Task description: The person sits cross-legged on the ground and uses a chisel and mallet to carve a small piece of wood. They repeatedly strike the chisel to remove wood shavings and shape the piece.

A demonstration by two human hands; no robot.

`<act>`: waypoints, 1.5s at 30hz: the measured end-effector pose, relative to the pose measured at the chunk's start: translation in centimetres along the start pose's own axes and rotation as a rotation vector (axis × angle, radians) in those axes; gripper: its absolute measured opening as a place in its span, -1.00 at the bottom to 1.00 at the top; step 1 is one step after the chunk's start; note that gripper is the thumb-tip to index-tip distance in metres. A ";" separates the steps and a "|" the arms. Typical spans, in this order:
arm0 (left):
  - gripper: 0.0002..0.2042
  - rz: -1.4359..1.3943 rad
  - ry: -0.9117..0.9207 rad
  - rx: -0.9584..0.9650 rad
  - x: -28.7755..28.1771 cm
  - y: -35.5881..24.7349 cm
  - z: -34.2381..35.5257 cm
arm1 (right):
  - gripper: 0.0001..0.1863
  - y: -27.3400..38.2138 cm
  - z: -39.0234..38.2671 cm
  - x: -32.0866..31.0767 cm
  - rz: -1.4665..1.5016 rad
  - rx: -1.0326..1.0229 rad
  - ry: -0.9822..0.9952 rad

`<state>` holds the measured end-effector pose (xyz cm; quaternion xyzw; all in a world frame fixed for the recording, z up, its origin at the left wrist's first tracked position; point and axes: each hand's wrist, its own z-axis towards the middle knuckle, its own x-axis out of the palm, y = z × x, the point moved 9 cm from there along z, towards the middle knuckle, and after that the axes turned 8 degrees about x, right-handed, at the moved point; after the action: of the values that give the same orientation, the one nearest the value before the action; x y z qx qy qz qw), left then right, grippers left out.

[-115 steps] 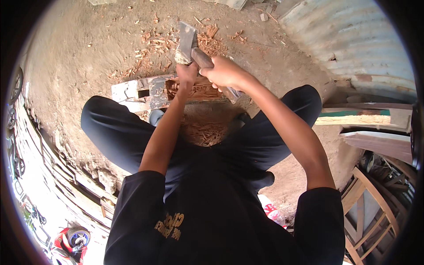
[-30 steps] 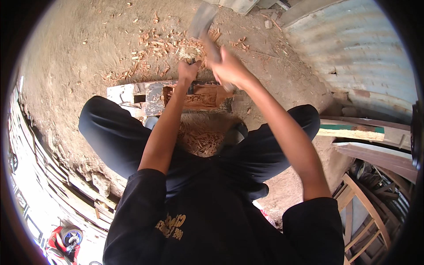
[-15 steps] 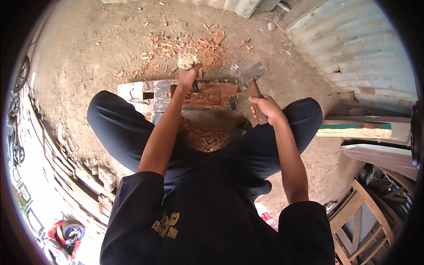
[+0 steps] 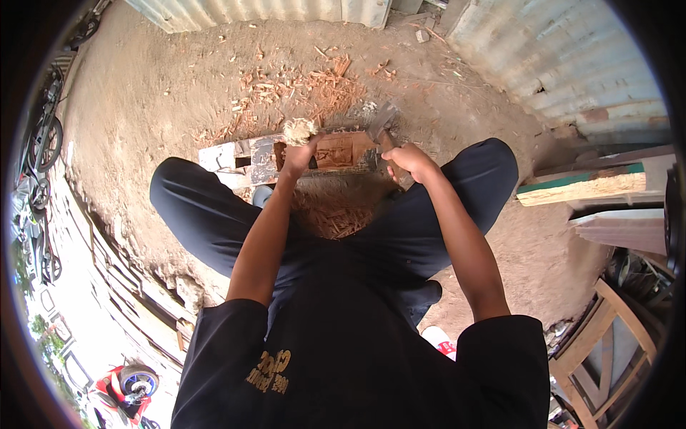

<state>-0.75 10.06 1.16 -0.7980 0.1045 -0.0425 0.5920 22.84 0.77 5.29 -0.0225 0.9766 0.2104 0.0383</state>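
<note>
Between my knees lies a worn block of wood (image 4: 344, 151), with hollows cut into its reddish inside. My left hand (image 4: 299, 157) is closed round a chisel (image 4: 299, 129) held upright over the block; its pale, frayed handle top sticks out above the fist. The chisel's lower end is mostly hidden by the hand. In my right hand (image 4: 409, 160) is a hammer (image 4: 382, 119), gripped by its wooden handle. The hammer's metal head is over the right end of the block, apart from the chisel top.
Reddish wood chips (image 4: 314, 86) are strewn on the dirt floor beyond the block, and more shavings (image 4: 336, 214) lie between my legs. Corrugated metal sheets (image 4: 557, 64) stand at the far right. Planks (image 4: 586, 187) and a wooden frame (image 4: 607, 350) are at the right. Motorcycles (image 4: 128, 390) stand at the left.
The hammer has swung left, toward the block and the chisel. My left hand still grips the chisel, now a little left along the block. The whole view has shifted slightly.
</note>
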 end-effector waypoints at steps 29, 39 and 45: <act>-0.69 -0.098 0.234 0.054 8.6 -2.8 5.8 | -0.77 -0.5 0.1 -0.4 -0.117 0.015 0.024; -0.39 -0.132 0.032 0.063 6.7 -0.3 5.2 | -0.76 -0.6 0.8 -0.4 -0.126 -0.048 -0.019; -0.62 -0.307 0.117 0.047 6.4 0.3 5.3 | -0.76 -0.6 1.0 -0.3 -0.144 -0.058 -0.023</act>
<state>6.45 13.51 -1.06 -0.7868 0.0149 -0.1813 0.5898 23.19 0.66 4.17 -0.0913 0.9654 0.2356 0.0638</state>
